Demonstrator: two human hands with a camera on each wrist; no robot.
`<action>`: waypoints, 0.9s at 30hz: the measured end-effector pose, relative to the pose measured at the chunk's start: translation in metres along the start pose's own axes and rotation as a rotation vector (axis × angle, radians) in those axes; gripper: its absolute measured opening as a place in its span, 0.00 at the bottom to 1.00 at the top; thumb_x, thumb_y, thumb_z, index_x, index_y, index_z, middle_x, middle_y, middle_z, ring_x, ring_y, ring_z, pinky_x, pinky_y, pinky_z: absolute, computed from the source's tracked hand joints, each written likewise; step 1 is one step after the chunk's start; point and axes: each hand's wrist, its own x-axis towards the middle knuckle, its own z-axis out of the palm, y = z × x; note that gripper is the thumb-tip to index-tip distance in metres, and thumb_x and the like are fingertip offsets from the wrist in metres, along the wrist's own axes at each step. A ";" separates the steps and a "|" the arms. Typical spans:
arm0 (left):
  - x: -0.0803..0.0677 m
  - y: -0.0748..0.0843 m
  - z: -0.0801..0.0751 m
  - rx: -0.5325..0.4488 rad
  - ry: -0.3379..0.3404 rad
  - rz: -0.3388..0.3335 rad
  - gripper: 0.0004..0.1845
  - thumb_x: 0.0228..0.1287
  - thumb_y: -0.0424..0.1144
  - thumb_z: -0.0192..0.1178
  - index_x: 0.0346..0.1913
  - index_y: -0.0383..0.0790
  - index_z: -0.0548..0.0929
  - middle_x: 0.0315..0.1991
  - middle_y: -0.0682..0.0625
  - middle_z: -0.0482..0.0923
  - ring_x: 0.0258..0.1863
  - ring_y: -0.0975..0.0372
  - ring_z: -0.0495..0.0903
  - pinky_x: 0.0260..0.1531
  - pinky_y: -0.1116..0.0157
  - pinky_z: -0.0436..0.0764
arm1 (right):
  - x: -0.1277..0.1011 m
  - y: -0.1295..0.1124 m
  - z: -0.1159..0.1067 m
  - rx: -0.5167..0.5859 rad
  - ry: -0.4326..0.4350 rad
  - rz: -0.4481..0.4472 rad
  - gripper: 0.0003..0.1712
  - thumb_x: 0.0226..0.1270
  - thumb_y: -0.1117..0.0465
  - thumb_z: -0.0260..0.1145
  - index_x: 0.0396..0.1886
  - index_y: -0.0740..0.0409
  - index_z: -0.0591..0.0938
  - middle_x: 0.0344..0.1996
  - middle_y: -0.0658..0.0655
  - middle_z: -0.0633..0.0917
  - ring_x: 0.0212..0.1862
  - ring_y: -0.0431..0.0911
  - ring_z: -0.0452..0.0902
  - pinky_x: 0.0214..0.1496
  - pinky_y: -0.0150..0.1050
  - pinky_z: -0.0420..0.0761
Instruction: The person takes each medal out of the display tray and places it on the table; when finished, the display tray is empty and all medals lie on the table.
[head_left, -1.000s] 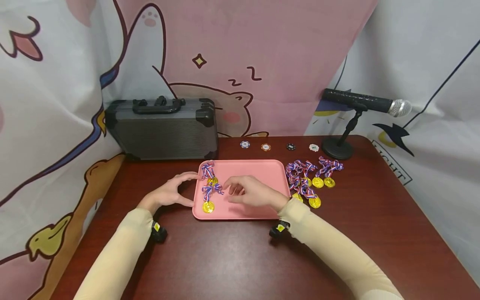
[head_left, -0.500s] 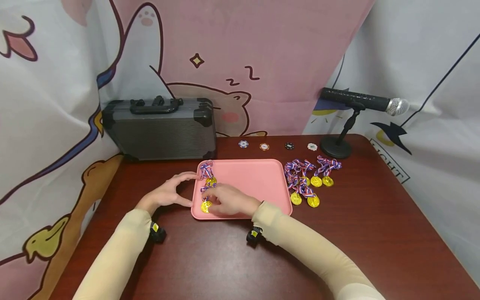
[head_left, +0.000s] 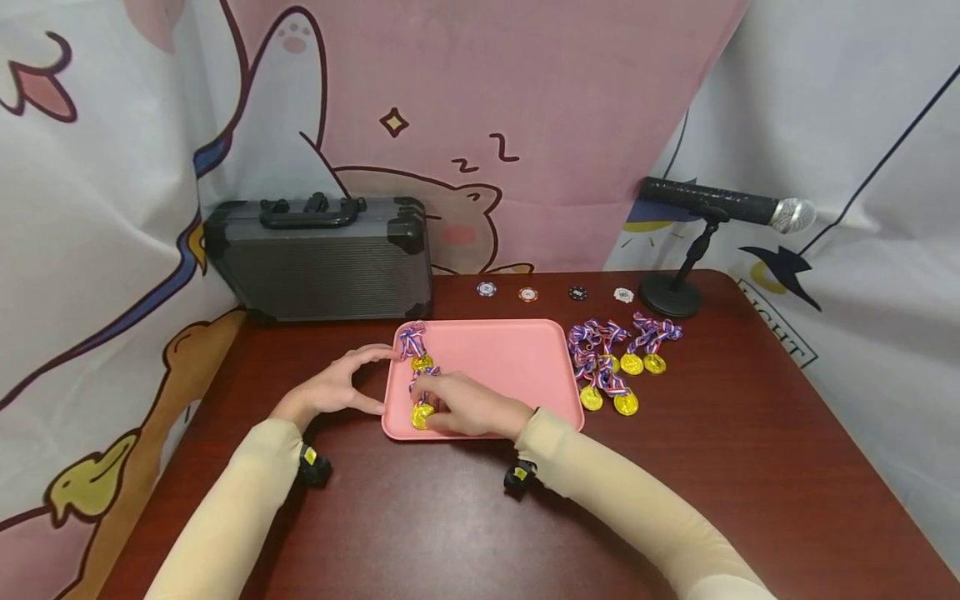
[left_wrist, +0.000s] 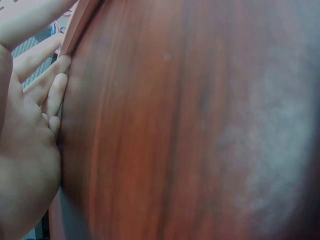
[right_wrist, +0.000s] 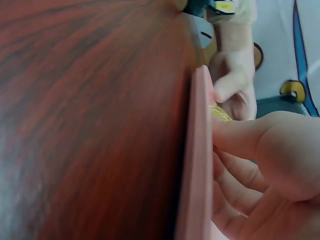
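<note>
A pink tray (head_left: 513, 358) lies on the brown table. My left hand (head_left: 335, 388) rests at the tray's left edge, thumb and fingers spread along the rim. Inside the tray's left part, my right hand (head_left: 471, 405) has curled fingers and thumb on the front gold medal (head_left: 421, 416), whose striped ribbon is partly covered by the fingers. In the right wrist view the thumb lies against this medal's gold edge (right_wrist: 220, 113). Behind it, a second medal (head_left: 422, 362) with a bunched ribbon lies near the tray's back left corner.
Several more medals (head_left: 626, 403) with tangled ribbons lie right of the tray. Poker chips (head_left: 528, 294) form a row along the back. A dark case (head_left: 322, 271) stands at the back left, and a microphone (head_left: 720, 204) on a stand at the back right.
My right hand has come left and down onto the front medal. Over the last half second that medal has shifted slightly right with the hand. My left hand stays at the rim.
</note>
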 end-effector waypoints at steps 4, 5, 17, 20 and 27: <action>-0.001 -0.001 0.000 -0.010 0.001 0.008 0.49 0.45 0.44 0.86 0.73 0.47 0.76 0.76 0.47 0.67 0.75 0.47 0.60 0.73 0.37 0.52 | -0.013 0.005 -0.009 0.124 0.059 -0.014 0.12 0.69 0.66 0.73 0.49 0.53 0.82 0.33 0.48 0.85 0.37 0.37 0.80 0.46 0.32 0.81; -0.001 -0.002 0.001 -0.012 0.002 0.007 0.49 0.45 0.44 0.86 0.73 0.46 0.76 0.76 0.47 0.67 0.75 0.47 0.60 0.73 0.37 0.53 | -0.017 0.007 -0.012 0.160 0.072 -0.002 0.12 0.69 0.67 0.73 0.49 0.53 0.83 0.33 0.48 0.86 0.38 0.37 0.81 0.47 0.33 0.82; -0.002 0.001 0.002 -0.011 0.003 -0.006 0.49 0.45 0.45 0.86 0.74 0.47 0.76 0.76 0.47 0.67 0.73 0.48 0.60 0.71 0.37 0.57 | -0.090 0.039 -0.065 0.554 0.323 0.087 0.16 0.70 0.75 0.69 0.56 0.66 0.82 0.42 0.64 0.84 0.44 0.50 0.82 0.47 0.40 0.87; -0.001 0.002 0.001 -0.018 0.004 -0.017 0.50 0.44 0.44 0.86 0.74 0.48 0.76 0.76 0.48 0.67 0.73 0.49 0.60 0.71 0.38 0.57 | -0.112 0.048 -0.082 0.580 0.391 0.128 0.16 0.71 0.74 0.68 0.57 0.66 0.82 0.43 0.65 0.84 0.41 0.49 0.85 0.43 0.46 0.89; -0.001 0.002 0.001 -0.016 0.004 -0.001 0.50 0.44 0.44 0.86 0.74 0.47 0.75 0.76 0.47 0.67 0.74 0.48 0.60 0.71 0.37 0.56 | -0.164 0.066 -0.115 0.517 0.531 0.194 0.18 0.72 0.73 0.68 0.60 0.66 0.80 0.41 0.65 0.85 0.36 0.47 0.88 0.40 0.43 0.89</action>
